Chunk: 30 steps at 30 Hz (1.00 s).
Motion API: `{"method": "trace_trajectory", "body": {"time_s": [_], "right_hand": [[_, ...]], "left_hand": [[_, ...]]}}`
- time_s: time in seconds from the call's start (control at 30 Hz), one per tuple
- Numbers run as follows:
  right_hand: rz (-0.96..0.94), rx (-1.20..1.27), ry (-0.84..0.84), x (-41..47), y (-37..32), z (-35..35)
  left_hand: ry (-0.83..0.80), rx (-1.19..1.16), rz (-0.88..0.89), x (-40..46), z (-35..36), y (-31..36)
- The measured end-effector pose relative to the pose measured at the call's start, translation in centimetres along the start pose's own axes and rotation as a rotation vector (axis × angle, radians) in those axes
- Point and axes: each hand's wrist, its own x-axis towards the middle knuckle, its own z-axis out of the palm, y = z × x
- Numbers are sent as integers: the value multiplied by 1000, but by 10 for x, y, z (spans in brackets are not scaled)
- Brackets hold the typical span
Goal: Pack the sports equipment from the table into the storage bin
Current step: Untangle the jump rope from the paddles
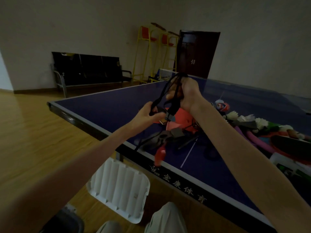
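Cords, black and tangled, held up above the blue tabletop between both hands. Right hand raised highest, grip pressed together around the upper loops, cords passing over the knuckles. Left hand lower and to the left, grip pinching the lower strands between thumb and fingers. Hanging from the cords, blurred: a red whistle near the tabletop edge, and a small square tag just under the left hand. Below the hands, lying on the tabletop: a red paddle, and dark straps with a buckle. Further right, a heap of other equipment: white shuttlecocks, a purple rope, a dark paddle; the rest too dim to name. White bin on the wooden floor, just beside the near tabletop edge, under the left forearm. Behind, against the wall: a black bench, yellow chairs and a dark door.
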Motion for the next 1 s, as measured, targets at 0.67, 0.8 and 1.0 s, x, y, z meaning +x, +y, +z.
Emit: {"method": "trace_trajectory", "body": {"time_s": [0.67,0.8,1.0], "right_hand": [[-70,-563,-331,-4,44,-23],[23,-711,-520,-3,69,-61],[5,-1470,-444,23,107,-87]], "left_hand": [[190,-856,-369,-23,-24,-16],[328,-759,-293,-28,-48,-23],[328,-685,-189,-38,-56,-16]]}}
